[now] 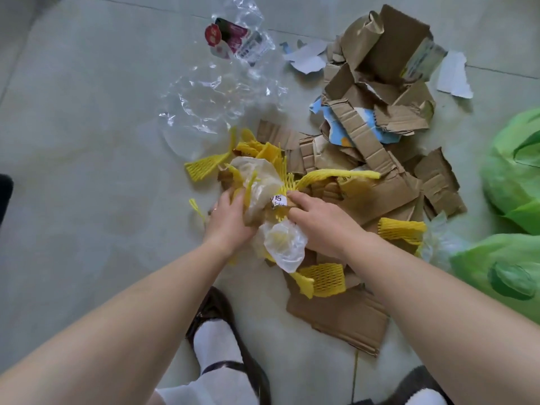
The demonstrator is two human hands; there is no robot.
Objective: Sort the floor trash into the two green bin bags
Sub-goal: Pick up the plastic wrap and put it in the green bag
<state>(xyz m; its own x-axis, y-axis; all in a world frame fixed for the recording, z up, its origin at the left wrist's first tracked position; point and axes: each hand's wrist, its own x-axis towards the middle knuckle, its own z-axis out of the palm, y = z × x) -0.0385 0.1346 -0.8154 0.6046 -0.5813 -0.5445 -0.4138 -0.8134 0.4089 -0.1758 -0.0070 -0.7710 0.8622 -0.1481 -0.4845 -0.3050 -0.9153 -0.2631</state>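
Both hands' fingers clutch yellow foam netting (264,182) over pale floor tiles (87,141) (grout lines visible).

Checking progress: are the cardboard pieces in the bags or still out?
Out: the torn cardboard pieces lie heaped on the floor, beside the green bags.

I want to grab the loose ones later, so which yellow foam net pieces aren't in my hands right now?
The yellow net by the right wrist and the yellow net on the flat cardboard lie free; the rest sit bunched under the left hand and right hand.
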